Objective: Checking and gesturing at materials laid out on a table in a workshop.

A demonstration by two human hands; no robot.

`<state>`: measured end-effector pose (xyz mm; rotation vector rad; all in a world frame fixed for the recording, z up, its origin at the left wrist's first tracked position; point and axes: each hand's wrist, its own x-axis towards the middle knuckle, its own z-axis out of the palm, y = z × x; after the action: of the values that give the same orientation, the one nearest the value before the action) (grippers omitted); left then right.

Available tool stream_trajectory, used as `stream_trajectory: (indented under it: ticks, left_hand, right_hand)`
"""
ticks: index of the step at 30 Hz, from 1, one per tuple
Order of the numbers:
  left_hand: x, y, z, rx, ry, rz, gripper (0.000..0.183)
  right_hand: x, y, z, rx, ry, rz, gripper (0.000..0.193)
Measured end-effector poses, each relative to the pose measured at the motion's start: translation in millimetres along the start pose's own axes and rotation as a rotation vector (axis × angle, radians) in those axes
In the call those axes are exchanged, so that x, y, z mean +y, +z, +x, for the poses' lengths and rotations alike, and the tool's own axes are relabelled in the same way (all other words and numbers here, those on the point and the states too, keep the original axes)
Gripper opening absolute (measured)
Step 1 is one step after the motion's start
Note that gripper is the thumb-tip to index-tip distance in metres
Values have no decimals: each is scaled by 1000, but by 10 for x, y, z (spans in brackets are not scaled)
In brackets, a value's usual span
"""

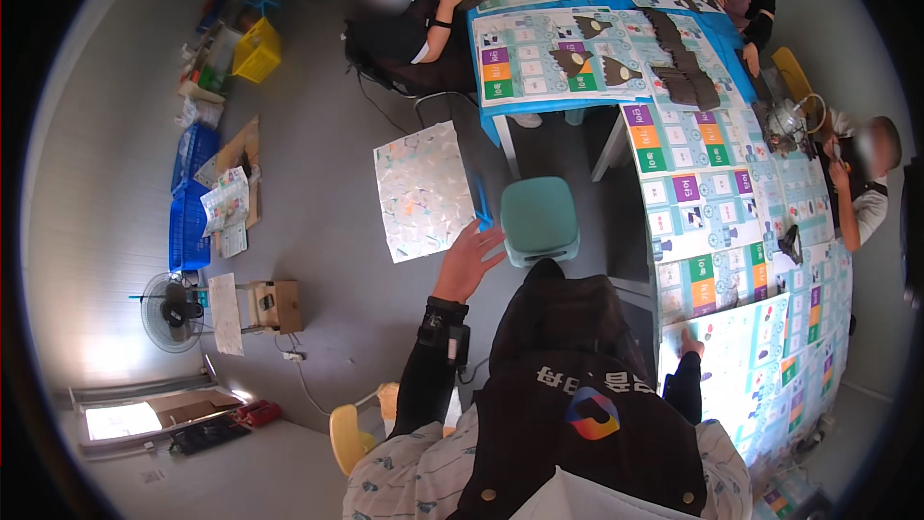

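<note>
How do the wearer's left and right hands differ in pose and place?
The left hand is open, fingers spread; the right hand is partly hidden, its grip unclear. The left hand is near the teal stool, while the right hand is at a pale sheet. Both come out of dark sleeves.

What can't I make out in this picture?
All in the head view:
Right hand: small and washed out by glare; whether its fingers pinch the white sheet is unclear.
Left hand: whether its fingers touch the teal stool cannot be told from this angle.
Blue frame: mostly hidden by the patterned floor-side sheet.
Fine print on the table's colourful sheets: too small.
Wearer's legs: mostly hidden by the black apron.
</note>
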<state>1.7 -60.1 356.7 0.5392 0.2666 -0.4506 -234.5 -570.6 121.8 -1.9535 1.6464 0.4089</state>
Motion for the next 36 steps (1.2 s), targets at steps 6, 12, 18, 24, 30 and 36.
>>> stream_trajectory:
  ticks: [6,12,18,24,30,36]
  left_hand:
    - [-197,-218,62,41,509,1924,49]
    - [-428,-738,96,92,133,1686,37]
    - [-646,-1427,-11,147,-116,1824,35]
    - [-864,-2193,-144,141,-317,1930,30]
    - [-980,-2647,-390,261,-640,1435,24]
    - [-982,-2602,-534,431,-767,1221,19]
  right_hand:
    - [-36,-35,-67,-15,71,70,61]
    - [-35,-18,-67,-9,30,40,63]
    - [52,38,100,-29,60,-24,64]
    - [22,39,63,-49,84,29,63]
    - [65,82,126,-44,55,-14,64]
    - [183,143,246,-36,44,-55,65]
